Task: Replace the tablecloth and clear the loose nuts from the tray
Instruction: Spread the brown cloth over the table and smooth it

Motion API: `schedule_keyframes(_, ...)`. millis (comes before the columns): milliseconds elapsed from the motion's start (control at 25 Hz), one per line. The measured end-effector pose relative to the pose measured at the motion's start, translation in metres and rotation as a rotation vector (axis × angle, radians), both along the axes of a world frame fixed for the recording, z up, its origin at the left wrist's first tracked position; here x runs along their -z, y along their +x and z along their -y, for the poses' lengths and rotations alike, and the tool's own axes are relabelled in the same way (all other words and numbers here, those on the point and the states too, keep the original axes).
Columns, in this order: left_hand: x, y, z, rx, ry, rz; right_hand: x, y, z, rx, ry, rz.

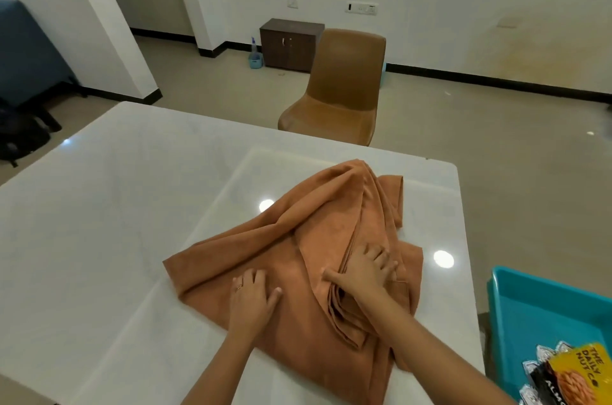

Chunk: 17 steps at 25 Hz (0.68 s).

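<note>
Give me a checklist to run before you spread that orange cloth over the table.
1. Both hands on the cloth: ok. Left hand and right hand lie flat on the cloth.
2. Cloth unfolded: not ok. It is bunched, with folded layers under the right hand.
3. Table bare where the cloth will go: ok. Nothing else shows on the table.
4. Tray off the table: ok. The tray sits beyond the right edge; what it rests on cannot be seen.
5. Nut packet out of the way: ok. The packet lies in the tray.
6. Loose nuts cleared: cannot tell.
</note>
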State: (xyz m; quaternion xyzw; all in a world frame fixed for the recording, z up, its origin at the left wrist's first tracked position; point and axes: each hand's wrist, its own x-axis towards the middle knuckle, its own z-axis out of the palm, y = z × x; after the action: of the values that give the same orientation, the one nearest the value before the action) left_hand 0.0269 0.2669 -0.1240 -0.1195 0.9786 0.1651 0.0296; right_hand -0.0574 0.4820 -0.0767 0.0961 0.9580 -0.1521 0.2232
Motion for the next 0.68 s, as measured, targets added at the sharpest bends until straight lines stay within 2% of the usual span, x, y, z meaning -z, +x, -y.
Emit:
schedule_keyframes(120,-0.004,-0.026,-0.001,0.124,-0.011,-0.128,0.003,0.011,0.018,-0.034,0.158,-0.129)
schedule_keyframes(280,-0.006,-0.045,0.016,0.181,-0.012,0.183,-0.006,-0.010,0.005,-0.092,0.097,-0.156)
schedule_keyframes(440,-0.006,-0.035,0.035,0.158,-0.069,0.344,-0.054,-0.081,-0.004,-0.236,0.168,-0.538)
schedule_keyframes(600,-0.009,-0.020,0.036,0.111,-0.120,0.368,-0.124,-0.156,0.037,-0.444,0.286,-0.935)
schedule_keyframes(640,-0.010,-0.015,0.036,0.107,-0.134,0.367,-0.126,-0.162,0.042,-0.427,0.286,-0.974)
schedule_keyframes(680,-0.011,-0.010,0.035,0.106,-0.157,0.372,-0.122,-0.160,0.043,-0.369,0.271,-0.932)
